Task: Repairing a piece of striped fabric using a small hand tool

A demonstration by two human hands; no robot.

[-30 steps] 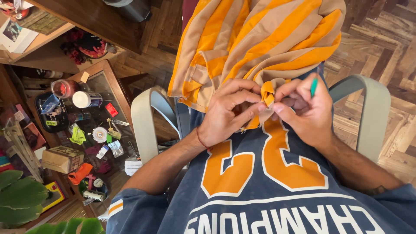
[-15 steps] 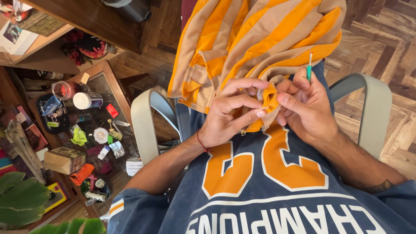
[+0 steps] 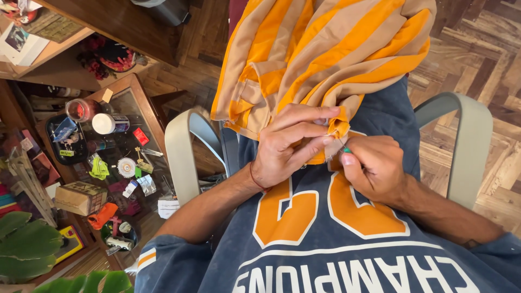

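Striped cloth [image 3: 325, 59], soft orange-tan knit, draped over lap, folds bunched at hem. Left hand [image 3: 290, 146] pinching hem edge. Right hand [image 3: 374, 168] clenched on thin green-tipped tool [image 3: 346, 150] touching hem. Glass side table [image 3: 122, 135] left: white-lidded jar [image 3: 108, 123], small red packet [image 3: 141, 136].

The orange-and-tan striped fabric [image 3: 325, 59] lies draped over the person's lap, which carries it above the wooden parquet floor [image 3: 477, 59]. At the left stands a low glass-topped wooden side table [image 3: 144, 103]. On its glass rest a dark tray [image 3: 57, 142], a red-filled glass jar [image 3: 80, 109], a white-lidded round container [image 3: 107, 123], a small red box [image 3: 141, 136] and a white round disc [image 3: 126, 167]. Just beside the table, lower down, sits a tan cardboard box [image 3: 80, 198].
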